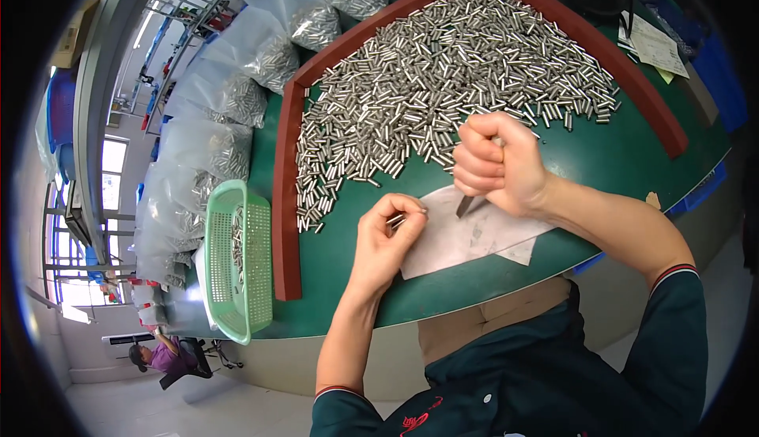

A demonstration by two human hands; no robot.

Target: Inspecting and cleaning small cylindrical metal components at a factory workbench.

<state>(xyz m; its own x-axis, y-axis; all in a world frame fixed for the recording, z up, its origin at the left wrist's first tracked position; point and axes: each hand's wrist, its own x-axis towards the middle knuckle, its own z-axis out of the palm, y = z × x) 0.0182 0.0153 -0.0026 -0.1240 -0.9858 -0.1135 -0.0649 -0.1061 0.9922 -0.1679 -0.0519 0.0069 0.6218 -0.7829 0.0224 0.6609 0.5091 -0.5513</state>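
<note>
My left hand (383, 239) is closed above the left part of a stained whitish sheet (443, 251). Small metal cylinders (397, 219) show in its curled fingers, and thumb and forefinger pinch together at the tip. To its right, my right hand (502, 166) makes a fist around a flat dark metal tool (464, 206), perhaps a blade or file; its handle is hidden. The tool's end points down at the sheet. Just beyond both hands spreads a large heap of short shiny metal cylinders (443, 73) on the green tabletop (340, 267).
A red-brown wooden border (288, 200) frames the heap. Left of it stands a green plastic basket (257, 271) with some cylinders inside. Clear plastic bags (273, 61) of cylinders line the table's left side. Papers (656, 49) lie far right. Another person (170, 354) sits at far left.
</note>
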